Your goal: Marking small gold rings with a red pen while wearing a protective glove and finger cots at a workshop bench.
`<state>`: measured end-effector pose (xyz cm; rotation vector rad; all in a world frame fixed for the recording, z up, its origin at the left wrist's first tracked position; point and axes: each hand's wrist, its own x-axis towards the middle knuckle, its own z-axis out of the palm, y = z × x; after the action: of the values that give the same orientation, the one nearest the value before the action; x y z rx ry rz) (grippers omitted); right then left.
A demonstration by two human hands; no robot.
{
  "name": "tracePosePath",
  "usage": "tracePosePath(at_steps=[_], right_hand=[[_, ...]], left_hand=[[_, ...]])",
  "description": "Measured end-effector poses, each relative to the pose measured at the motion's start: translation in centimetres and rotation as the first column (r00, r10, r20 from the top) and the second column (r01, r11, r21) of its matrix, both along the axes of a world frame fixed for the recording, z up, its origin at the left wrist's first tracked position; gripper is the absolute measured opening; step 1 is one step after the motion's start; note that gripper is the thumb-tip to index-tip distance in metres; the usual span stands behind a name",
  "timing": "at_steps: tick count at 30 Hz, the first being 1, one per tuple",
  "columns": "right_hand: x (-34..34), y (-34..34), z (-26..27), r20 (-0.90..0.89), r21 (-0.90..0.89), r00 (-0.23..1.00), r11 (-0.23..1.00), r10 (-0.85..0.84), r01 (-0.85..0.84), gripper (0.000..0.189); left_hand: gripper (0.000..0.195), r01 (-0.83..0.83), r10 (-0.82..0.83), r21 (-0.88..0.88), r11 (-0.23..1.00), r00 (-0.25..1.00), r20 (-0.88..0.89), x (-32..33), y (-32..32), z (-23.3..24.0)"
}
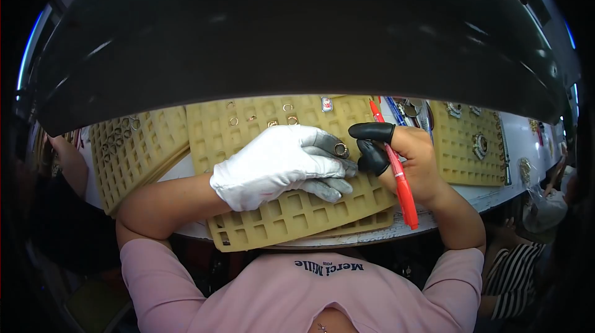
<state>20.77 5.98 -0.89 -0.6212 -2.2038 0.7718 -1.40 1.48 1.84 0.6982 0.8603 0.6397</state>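
Observation:
My left hand [274, 165] wears a white glove with grey fingertips. It pinches a gold-coloured ring [341, 149] at the fingertips, over a yellow tray [288, 224] with rows of square pockets. My right hand [413, 158] is just to the right, black finger cots on its thumb and index finger. A red pen [400, 177] is held across that hand, slanting from upper left to lower right. The cot tips are close to the ring, apart from it. Several rings, one of them a gold-coloured ring [234, 121], sit in the tray beyond the glove, with a small printed tag [327, 104].
A tray stack [139, 161] with several silver-coloured rings stands at left. Another tray [458, 161] at right holds large ornate pieces [480, 145]. Pens and tools [409, 110] lie between trays. A dark hood [297, 31] blocks the far view. People sit on both sides.

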Motion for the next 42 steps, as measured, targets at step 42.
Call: tracePosePath(at_steps=[42], right_hand=[[-0.1,-0.1,-0.4,0.106,0.621,0.994,0.781,0.011,-0.075,0.023]], left_hand=[[0.029,0.06,-0.05,0.041,0.997,0.975,-0.216,0.4,-0.5,1.4]])
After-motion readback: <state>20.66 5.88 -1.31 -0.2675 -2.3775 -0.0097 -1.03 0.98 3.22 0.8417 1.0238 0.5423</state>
